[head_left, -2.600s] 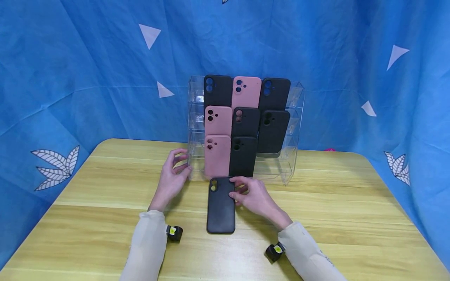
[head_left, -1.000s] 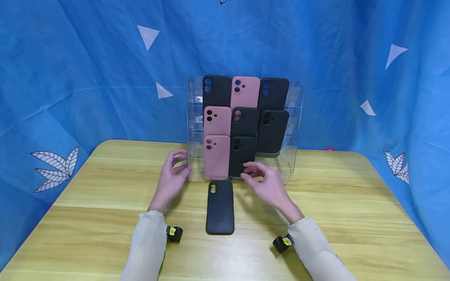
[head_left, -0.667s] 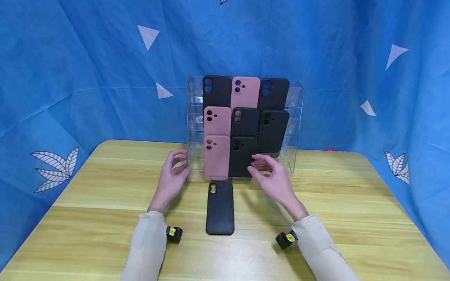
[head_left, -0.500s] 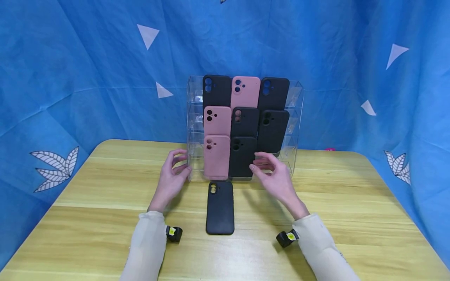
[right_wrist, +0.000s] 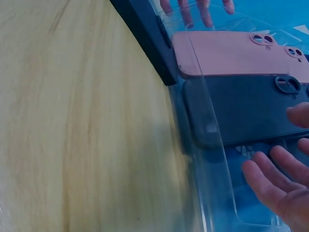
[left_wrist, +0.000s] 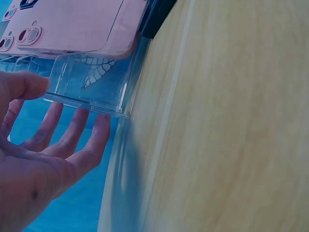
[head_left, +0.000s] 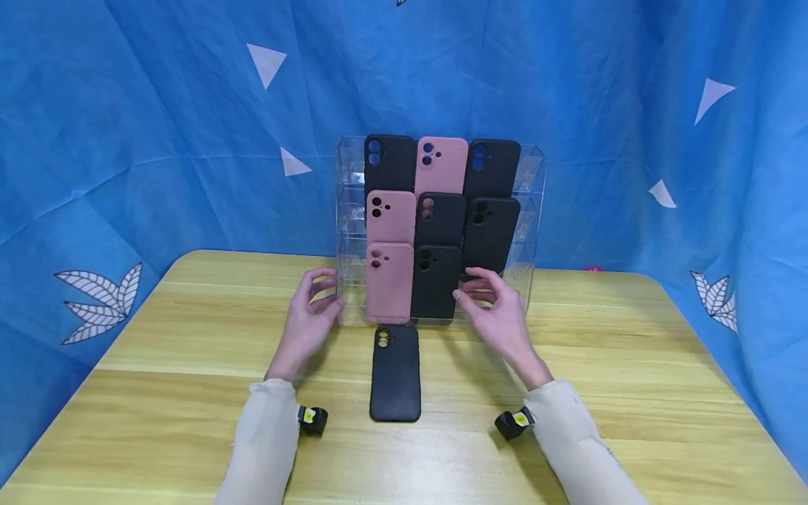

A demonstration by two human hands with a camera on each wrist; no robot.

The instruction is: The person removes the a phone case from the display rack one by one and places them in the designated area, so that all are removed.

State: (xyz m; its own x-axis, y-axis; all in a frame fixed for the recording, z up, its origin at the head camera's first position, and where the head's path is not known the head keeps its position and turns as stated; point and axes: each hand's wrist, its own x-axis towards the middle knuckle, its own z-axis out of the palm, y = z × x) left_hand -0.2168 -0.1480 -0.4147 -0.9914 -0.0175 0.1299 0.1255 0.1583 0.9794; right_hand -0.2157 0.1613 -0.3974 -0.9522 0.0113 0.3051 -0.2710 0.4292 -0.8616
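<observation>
A clear tiered display rack (head_left: 350, 210) holds pink and black phone cases in rows. My left hand (head_left: 306, 315) is at its left side; in the left wrist view the fingertips (left_wrist: 100, 123) touch the rack's side edge and the thumb lies by a tier. Near the lowest tier's right part is my right hand (head_left: 499, 315), fingers loosely bent and holding nothing. Just left of it stands a black phone case (head_left: 435, 284), with a pink phone case (head_left: 390, 284) beside that one. Another black phone case (head_left: 395, 375) lies on the table before the rack, camera cutout toward it.
The wooden table (head_left: 158, 421) runs out to both sides of the rack. Behind it hangs a blue patterned cloth (head_left: 158, 140). Above the right hand, a black phone case (head_left: 491, 235) sits in the rack's middle row.
My right hand held the top right edge of the black phone case on the table, then let go and moved up and right to the rack. My left hand stayed in place.
</observation>
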